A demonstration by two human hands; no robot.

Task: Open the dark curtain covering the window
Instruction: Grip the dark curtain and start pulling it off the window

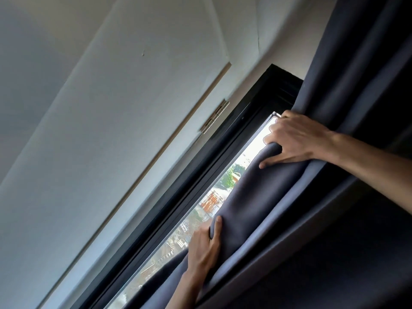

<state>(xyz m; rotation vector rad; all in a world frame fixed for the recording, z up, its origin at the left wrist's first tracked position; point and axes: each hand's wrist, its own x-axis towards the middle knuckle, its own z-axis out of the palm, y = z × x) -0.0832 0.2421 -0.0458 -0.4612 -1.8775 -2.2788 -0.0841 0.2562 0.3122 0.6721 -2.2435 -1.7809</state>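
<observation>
A dark blue-grey curtain (252, 197) hangs bunched in folds over the right part of the window (200, 212), which has a black frame. A narrow strip of bright glass shows along the curtain's left edge, with rooftops and trees outside. My right hand (292, 139) grips the curtain's edge high up, fingers wrapped around the fold. Lower down, my left hand (204, 246) holds the same edge, thumb pressed on the cloth. The whole view is tilted.
A white wall (111, 130) fills the left side. A white door edge with a metal hinge (215, 118) stands just left of the black window frame (223, 148). More dark curtain fabric fills the right side.
</observation>
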